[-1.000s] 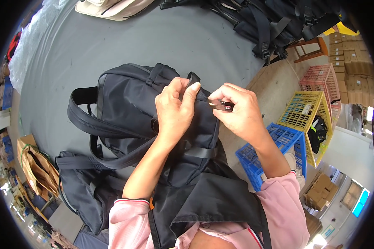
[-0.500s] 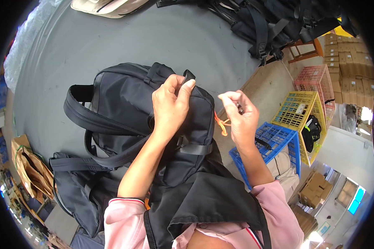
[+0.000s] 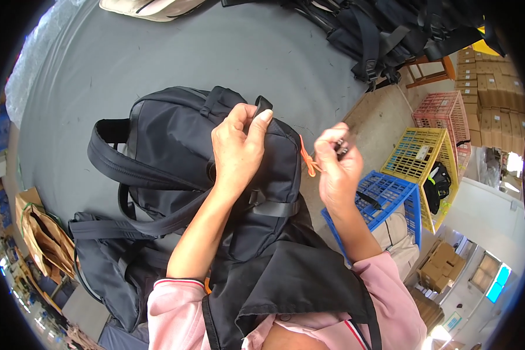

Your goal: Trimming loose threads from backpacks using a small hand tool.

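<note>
Black backpack (image 3: 172, 140) lying on the grey worktop (image 3: 274, 64), its near end up against the person's black apron (image 3: 297, 274). Padded shoulder straps (image 3: 119, 169) loop out from the backpack's left side.

Left hand (image 3: 236, 143) over the upper right part of the backpack; thumb and fingers pinched together on a short black loop (image 3: 263, 105) that stands up at its far right corner.

Right hand (image 3: 339, 166) just off the backpack's right edge, in the air, fingers curled nearly closed round a small dark tool (image 3: 342, 150). Fingertips blurred; cannot tell how the tool's ends stand. Orange cord (image 3: 309, 162) between the backpack's right edge and this hand; where its ends are fastened, unclear.

Second black bag (image 3: 108, 256) near left of the backpack, a brown paper bag (image 3: 46, 239) farther left. Beyond the backpack: a cream bag (image 3: 149, 9) to the far left, a heap of black bags (image 3: 385, 35) to the far right. Right of the backpack, below the worktop: a blue crate (image 3: 385, 189), then a yellow crate (image 3: 414, 146), then a pink crate (image 3: 440, 108).
</note>
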The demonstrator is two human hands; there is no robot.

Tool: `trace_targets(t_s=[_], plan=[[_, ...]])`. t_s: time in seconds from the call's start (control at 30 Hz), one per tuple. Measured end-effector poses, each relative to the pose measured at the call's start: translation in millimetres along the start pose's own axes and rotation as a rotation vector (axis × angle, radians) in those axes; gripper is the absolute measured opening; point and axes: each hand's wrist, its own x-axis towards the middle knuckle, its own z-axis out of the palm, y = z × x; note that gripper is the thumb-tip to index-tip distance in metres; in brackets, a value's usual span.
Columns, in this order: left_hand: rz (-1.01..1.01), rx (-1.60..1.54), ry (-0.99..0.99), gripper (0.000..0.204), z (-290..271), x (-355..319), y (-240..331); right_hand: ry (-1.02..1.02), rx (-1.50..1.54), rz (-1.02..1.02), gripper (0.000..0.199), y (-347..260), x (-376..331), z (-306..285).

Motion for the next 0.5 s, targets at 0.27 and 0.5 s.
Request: trace_targets(t_s=[0.27,0.5], plan=[[0.055,0.014,0.032,0.021,0,-2,-7,-0.135,-0.758,-0.193,0.022,-25,-11,-8],[0.024,-0.009,0.015,0.021,0,-3,-6,-0.195,-0.985,-0.308,0.025,-25,-2,-5]])
